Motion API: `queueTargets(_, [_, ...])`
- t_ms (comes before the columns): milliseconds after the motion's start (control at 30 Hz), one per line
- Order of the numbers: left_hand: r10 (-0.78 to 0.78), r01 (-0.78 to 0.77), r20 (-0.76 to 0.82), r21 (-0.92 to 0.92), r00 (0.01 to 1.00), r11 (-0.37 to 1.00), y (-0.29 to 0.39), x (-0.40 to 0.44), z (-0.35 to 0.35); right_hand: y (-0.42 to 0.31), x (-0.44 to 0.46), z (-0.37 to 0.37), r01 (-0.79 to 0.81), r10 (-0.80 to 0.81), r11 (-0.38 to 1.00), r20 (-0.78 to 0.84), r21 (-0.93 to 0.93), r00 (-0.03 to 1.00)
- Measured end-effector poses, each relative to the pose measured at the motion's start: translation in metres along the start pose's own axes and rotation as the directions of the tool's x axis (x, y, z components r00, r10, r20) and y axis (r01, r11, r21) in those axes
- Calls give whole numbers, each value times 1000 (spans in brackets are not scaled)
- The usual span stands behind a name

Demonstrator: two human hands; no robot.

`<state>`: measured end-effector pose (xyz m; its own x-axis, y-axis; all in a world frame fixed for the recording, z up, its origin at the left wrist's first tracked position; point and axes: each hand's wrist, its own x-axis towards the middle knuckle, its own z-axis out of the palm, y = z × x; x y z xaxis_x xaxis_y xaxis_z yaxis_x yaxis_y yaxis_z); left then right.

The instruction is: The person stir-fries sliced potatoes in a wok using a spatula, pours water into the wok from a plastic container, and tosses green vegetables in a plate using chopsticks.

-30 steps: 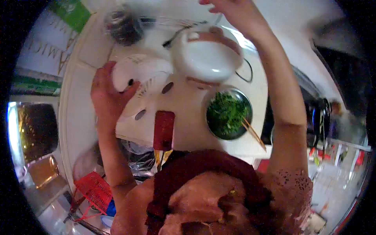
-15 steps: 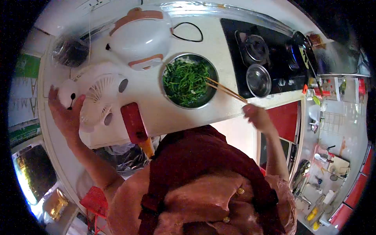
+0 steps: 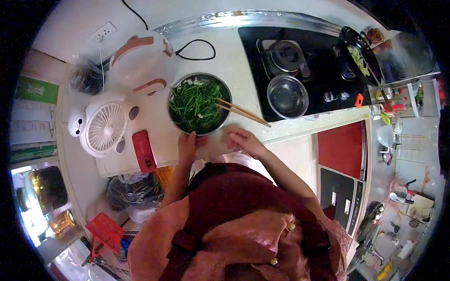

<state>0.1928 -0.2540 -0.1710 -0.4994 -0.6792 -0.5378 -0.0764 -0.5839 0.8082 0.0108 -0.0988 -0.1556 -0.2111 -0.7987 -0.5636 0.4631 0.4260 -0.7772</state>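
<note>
Hands at bowl (image 3: 217, 125)
Your left hand (image 3: 187, 147) is touching the near rim, grip indeterminable; your right hand (image 3: 246, 142) is hovering nearby, released.

Green leaves (image 3: 197, 104), a red phone (image 3: 144, 151), a white fan (image 3: 106, 127) and a black stove (image 3: 300, 70) on a cream worktop (image 3: 234, 58).

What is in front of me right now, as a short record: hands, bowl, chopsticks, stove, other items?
left hand: at the near rim of the greens bowl; grip unclear
right hand: beside that bowl, fingers loosely curled, nothing visibly held
greens bowl: on the counter, holding chopped greens
chopsticks: tips in greens, other ends beyond the rim
stove: metal bowl; pan with pale food
others: white fan, red phone
</note>
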Motion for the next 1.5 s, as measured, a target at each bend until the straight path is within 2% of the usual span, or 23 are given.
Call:
queueTargets(67, [8,-9,-22,-56,1000,998,-9,9,17,2,-18,-14,-35,46,971,39,-236,998])
queueTargets(133, [11,-18,-62,-126,998,992,-15,20,39,3,-45,-27,16,6,951,70,-308,998])
queueTargets(267, [29,-63,-117,-297,993,953,-17,48,89,16,-81,-67,69,-56,781,41,-621,998])
queueTargets(433, [127,-133,-42,-396,991,909,-23,95,132,30,-115,-103,34,-94,769,-60,-639,994])
queueTargets(633, [-15,0,-24,-525,1000,851,-6,176,152,33,-150,-126,58,-175,780,-127,-624,976])
queueTargets(767, [42,8,70,-592,997,806,10,223,152,37,-170,-142,-30,-132,852,-270,-523,954])
queueTargets(900, [89,55,188,-646,978,761,19,261,146,14,-221,-169,-26,-199,865,-389,-502,899])
queueTargets(933, [100,64,211,-652,972,756,19,267,143,13,-230,-186,124,-358,861,-415,-493,837])
queueTargets(967, [105,70,229,-645,968,761,19,269,140,-6,-244,-201,67,-339,878,-515,-475,787])
queueTargets(1000, [108,48,221,-601,969,798,20,266,143,-53,-265,-200,-64,-414,795,-616,-604,670])
queueTargets(1033, [110,24,207,-555,972,831,25,256,145,-57,-273,-232,-131,-571,676,-628,-725,528])
queueTargets(1067, [116,-3,190,-507,975,862,27,249,149,-104,-291,-233,-218,-586,671,-688,-708,428])
queueTargets(1100, [98,-13,167,-447,981,894,26,249,153,-101,-290,-273,-222,-767,573,-612,-789,196])
queueTargets(1167, [80,-45,93,-329,992,943,20,255,153,-154,-303,-311,-203,-753,592,-625,-780,207])
queueTargets(1200, [76,11,200,-403,977,915,14,253,148,-181,-304,-313,-280,-754,575,-631,-769,183])
queueTargets(1233, [97,47,271,-479,958,877,11,249,136,-189,-301,-345,-263,-792,518,-573,-814,210])
queueTargets(1267, [241,-219,260,-109,935,970,4,252,131,-198,-296,-380,-180,-807,509,-540,-842,239])
queueTargets(1300, [276,-270,269,-63,923,961,5,234,137,-218,-289,-377,-265,-768,536,-593,-801,241])
queueTargets(1333, [312,-319,277,-18,909,947,9,213,145,-213,-281,-412,-30,-852,470,-462,-882,246])
queueTargets(1367, [194,-188,25,-145,981,971,19,196,163,-221,-282,-420,-104,-810,487,-493,-867,319])
queueTargets(1400, [235,-240,-60,-105,970,965,27,175,169,-225,-279,-424,-129,-812,445,-460,-886,359])
queueTargets(1433, [266,-272,-108,-49,958,961,30,178,167,-225,-277,-428,-25,-833,435,-413,-900,368])
queueTargets(1500, [313,-306,-191,65,930,950,32,187,162,-229,-273,-439,10,-805,435,-385,-900,452])
